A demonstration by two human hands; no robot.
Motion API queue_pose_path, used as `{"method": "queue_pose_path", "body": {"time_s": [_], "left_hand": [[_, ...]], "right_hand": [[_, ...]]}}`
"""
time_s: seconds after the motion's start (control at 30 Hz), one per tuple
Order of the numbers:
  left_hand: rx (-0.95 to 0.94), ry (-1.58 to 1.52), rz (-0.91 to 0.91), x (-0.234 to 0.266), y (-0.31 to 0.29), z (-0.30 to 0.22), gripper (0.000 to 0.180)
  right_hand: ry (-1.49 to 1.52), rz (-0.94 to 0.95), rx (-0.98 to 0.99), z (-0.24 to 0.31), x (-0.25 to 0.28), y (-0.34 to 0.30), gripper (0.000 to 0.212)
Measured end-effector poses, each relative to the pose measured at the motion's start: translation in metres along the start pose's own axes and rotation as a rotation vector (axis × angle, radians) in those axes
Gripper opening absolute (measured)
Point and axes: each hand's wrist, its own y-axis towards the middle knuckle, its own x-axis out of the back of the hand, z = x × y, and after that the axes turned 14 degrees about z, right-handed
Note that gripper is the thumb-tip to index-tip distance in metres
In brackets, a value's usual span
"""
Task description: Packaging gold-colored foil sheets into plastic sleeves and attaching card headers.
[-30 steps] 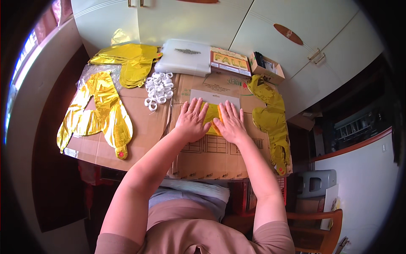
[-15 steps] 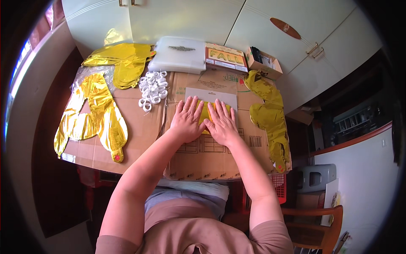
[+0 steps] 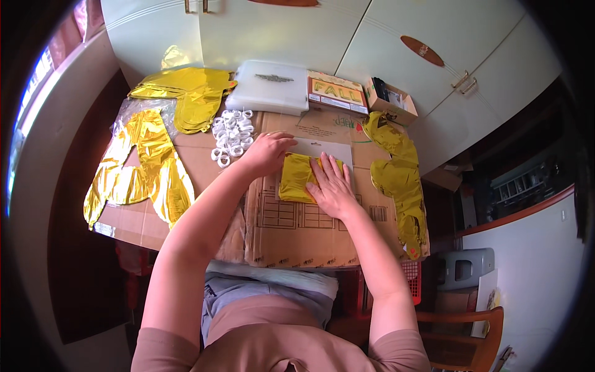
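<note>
A folded gold foil balloon (image 3: 296, 178) forms a flat rectangle on a white card (image 3: 344, 150) with a hanging slot at its top. My right hand (image 3: 335, 189) lies flat on the balloon's right part, fingers stretched out. Beside the card's upper left corner is my left hand (image 3: 273, 153), off the foil, fingers loosely bent and pointing right; their tips are partly hidden, and I see nothing held in them. A heap of small white ribbon coils (image 3: 233, 133) lies just beyond my left wrist.
Cardboard (image 3: 297, 245) covers the table. Flat gold balloons lie at left (image 3: 139, 167), back left (image 3: 198, 93) and right (image 3: 400, 180). Along the back stand a translucent plastic case (image 3: 269, 93), a printed box (image 3: 336, 95) and an open carton (image 3: 403, 110), before pale cabinets (image 3: 273, 31).
My left hand has lifted off the foil and moved left and slightly away, uncovering the folded balloon's left part. The right hand stays flat on it. The whole view has shifted slightly.
</note>
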Motion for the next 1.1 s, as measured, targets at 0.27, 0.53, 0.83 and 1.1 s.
{"method": "queue_pose_path", "body": {"time_s": [0.27, 0.53, 0.83, 1.1], "left_hand": [[-0.047, 0.115, 0.063, -0.015, -0.003, 0.010, 0.025], [0.015, 0.115, 0.077, -0.017, -0.012, 0.007, 0.026], [-0.010, 0.032, -0.077, -0.015, -0.026, -0.003, 0.030], [-0.267, 0.140, 0.082, 0.002, -0.055, -0.067, 0.049]], "right_hand": [[0.027, -0.099, 0.072, -0.004, -0.003, -0.002, 0.073], [0.126, -0.252, 0.126, -0.015, -0.003, -0.026, 0.063], [-0.022, -0.175, 0.127, -0.009, 0.003, -0.035, 0.074], [-0.034, -0.103, 0.211, -0.015, -0.002, -0.033, 0.081]]}}
